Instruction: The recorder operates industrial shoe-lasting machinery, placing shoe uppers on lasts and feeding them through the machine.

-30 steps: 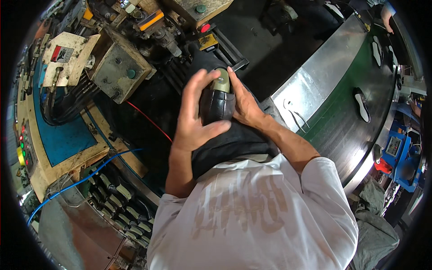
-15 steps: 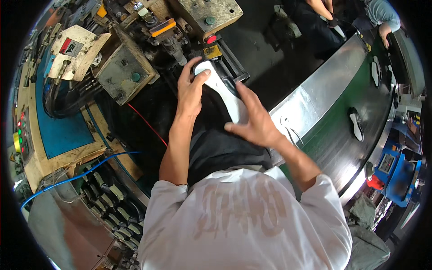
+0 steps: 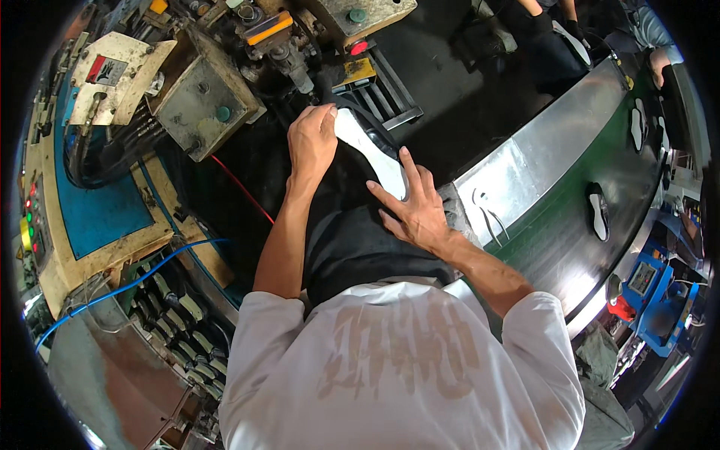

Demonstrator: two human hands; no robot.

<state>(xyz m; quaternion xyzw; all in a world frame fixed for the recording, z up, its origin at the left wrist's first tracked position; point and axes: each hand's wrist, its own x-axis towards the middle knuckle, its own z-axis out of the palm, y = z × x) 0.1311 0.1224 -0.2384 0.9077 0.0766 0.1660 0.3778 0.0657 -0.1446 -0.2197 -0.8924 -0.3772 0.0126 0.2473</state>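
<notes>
A black shoe (image 3: 363, 142) is held sole up above my lap, its white bottom facing me. My left hand (image 3: 313, 142) grips the far end, thumb along the edge of the white bottom and fingers curled round the side. At the near end my right hand (image 3: 421, 210) straddles the shoe, thumb on the left and forefinger on the right edge. The undersides of the fingers are hidden. Metal pincers (image 3: 491, 216) lie on the steel ledge (image 3: 517, 165) to the right of my right hand.
A worn machine with metal boxes (image 3: 206, 112) stands ahead and left. A blue hose (image 3: 142, 283) crosses above a rack of dark shoe-shaped pieces (image 3: 176, 322). On the right, a green conveyor belt (image 3: 540, 251) carries another black shoe (image 3: 598, 211). A co-worker's arm (image 3: 531, 7) shows at the far right.
My right hand has come round the near end of the shoe, its fingers now closer against it. My left hand has shifted its hold at the far end. The view has turned slightly.
</notes>
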